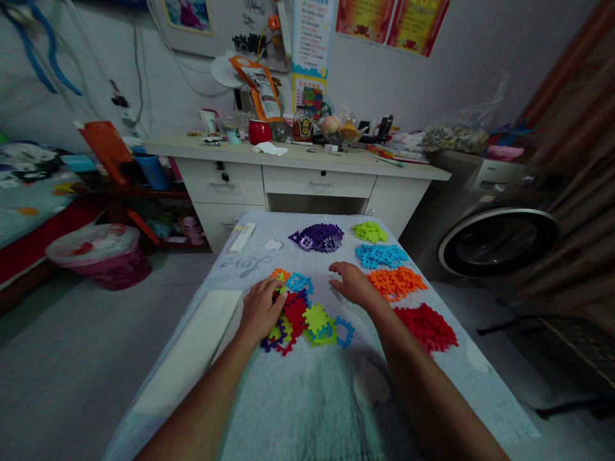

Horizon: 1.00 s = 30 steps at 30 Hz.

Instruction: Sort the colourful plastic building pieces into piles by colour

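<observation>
Mixed pieces [295, 312] are gathered on the cloth [288, 403], partly covered by the left hand [262, 305], whose fingers are laid over them; whether one is pinched cannot be told. The right hand [348, 282] is held with fingers bent and apart, beside the blue pile [381, 256] and orange pile [398, 283]. The red pile [428, 328] is set nearer, the green pile [369, 232] and purple pile [317, 237] farther. Beyond, a mug [260, 132] and jar [303, 125] are kept on the desk [312, 166]. The bin [108, 272] is lined with plastic, red scraps seen inside; on the washer [444, 202], a clear bag [454, 137] is filled with unclear contents.
</observation>
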Motion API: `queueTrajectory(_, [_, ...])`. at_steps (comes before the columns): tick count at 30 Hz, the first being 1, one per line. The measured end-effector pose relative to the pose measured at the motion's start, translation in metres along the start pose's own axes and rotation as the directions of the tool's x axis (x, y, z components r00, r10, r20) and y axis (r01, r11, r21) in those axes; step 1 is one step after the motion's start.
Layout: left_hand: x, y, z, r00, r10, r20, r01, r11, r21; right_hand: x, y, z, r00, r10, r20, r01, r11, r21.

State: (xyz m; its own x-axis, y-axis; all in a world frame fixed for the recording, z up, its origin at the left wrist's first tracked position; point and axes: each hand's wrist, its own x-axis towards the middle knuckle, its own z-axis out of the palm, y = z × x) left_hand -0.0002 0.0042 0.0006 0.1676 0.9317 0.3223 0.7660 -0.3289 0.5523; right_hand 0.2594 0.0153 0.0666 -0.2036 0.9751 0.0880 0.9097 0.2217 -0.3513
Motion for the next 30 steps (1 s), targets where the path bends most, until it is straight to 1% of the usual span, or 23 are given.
queueTrajectory(3, [0.001, -0.001, 0.000, 1.000, 0.008, 0.005, -0.008, 1.000, -0.003, -0.006, -0.005, 0.020, 0.999, -0.052, 0.010, 0.051, 0.998, 0.042])
queueTrajectory(7, [0.001, -0.001, 0.001, 1.000, 0.017, 0.007, -0.017, 1.000, -0.004, -0.007, -0.002, 0.027, 0.999, -0.039, -0.007, 0.039, 0.995, 0.092])
queueTrajectory(9, [0.000, 0.000, 0.000, 1.000, 0.024, 0.003, -0.024, 1.000, -0.017, -0.008, -0.003, 0.031, 0.999, -0.032, -0.039, 0.038, 0.989, 0.142])
queueTrajectory(13, [0.000, 0.002, -0.002, 0.999, 0.040, -0.001, -0.040, 0.998, -0.046, -0.010, -0.007, 0.049, 0.993, -0.041, -0.111, 0.065, 0.973, 0.220])
queueTrajectory(16, [-0.001, 0.002, -0.003, 0.999, 0.049, -0.003, -0.049, 0.997, -0.064, -0.009, -0.011, 0.060, 0.991, -0.073, -0.108, 0.094, 0.974, 0.205])
queueTrajectory(21, [-0.001, 0.002, -0.003, 0.999, 0.046, 0.027, -0.044, 0.995, -0.092, 0.000, -0.016, 0.064, 0.991, -0.104, -0.084, 0.118, 0.974, 0.191])
queueTrajectory(25, [-0.002, 0.004, -0.005, 0.997, 0.047, 0.066, -0.041, 0.995, -0.094, 0.005, -0.016, 0.066, 0.983, -0.178, -0.049, 0.184, 0.962, 0.200])
queueTrajectory(27, [-0.002, 0.006, -0.006, 0.996, 0.048, 0.075, -0.040, 0.995, -0.093, 0.006, -0.015, 0.067, 0.981, -0.186, -0.061, 0.195, 0.960, 0.203])
queueTrajectory(30, [-0.002, 0.007, -0.008, 0.996, 0.045, 0.073, -0.039, 0.996, -0.086, 0.006, -0.013, 0.068, 0.982, -0.153, -0.108, 0.174, 0.959, 0.225])
